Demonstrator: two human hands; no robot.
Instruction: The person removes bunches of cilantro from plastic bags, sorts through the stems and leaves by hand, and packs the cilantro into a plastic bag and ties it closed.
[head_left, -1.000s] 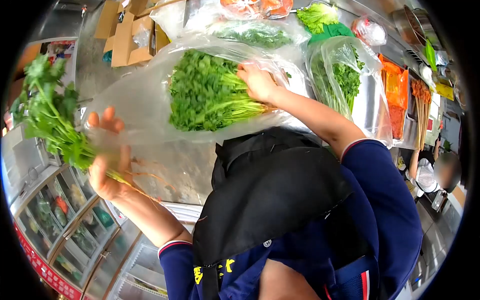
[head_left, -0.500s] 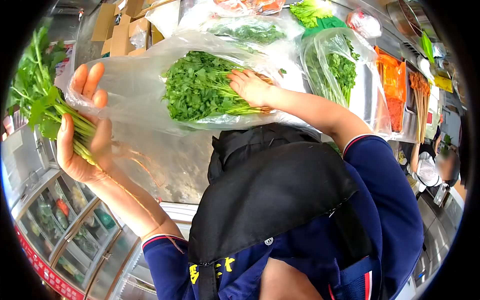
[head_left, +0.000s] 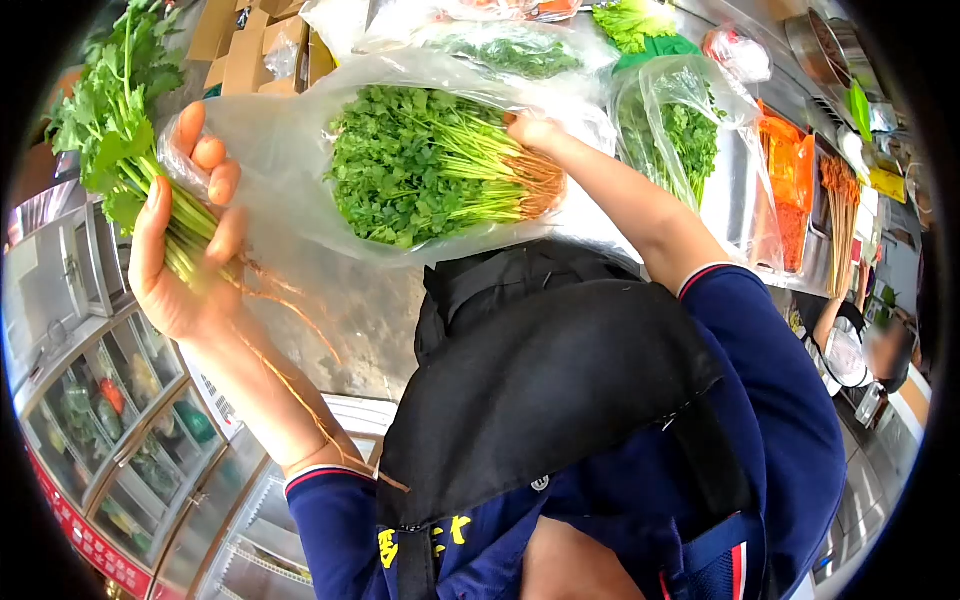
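Observation:
My left hand point(head_left: 190, 270) is closed round the stems of a small cilantro bunch point(head_left: 125, 145), held up at the left with its leaves on top. Long thin roots point(head_left: 300, 400) trail from it over my forearm. Clear plastic touches the fingers of that hand. A large pile of cilantro point(head_left: 410, 165) lies on an opened clear plastic bag point(head_left: 270, 150), its leaves to the left and brownish roots to the right. At the pile's far edge, by the stems, my right hand point(head_left: 535, 132) has curled fingers, mostly hidden; what they hold cannot be made out.
Another bag of greens point(head_left: 690, 140) stands right of the pile, and a bagged bunch point(head_left: 510, 55) lies behind it. Orange packs point(head_left: 785, 180) and skewers point(head_left: 838, 220) are farther right. Cardboard boxes point(head_left: 255, 50) and a glass-door fridge point(head_left: 130, 430) are at left. Another person point(head_left: 850, 345) is at far right.
My right hand has moved from flat on the stems to the pile's far edge, uncovering stems and roots. My left hand has shifted slightly right with its cilantro bunch.

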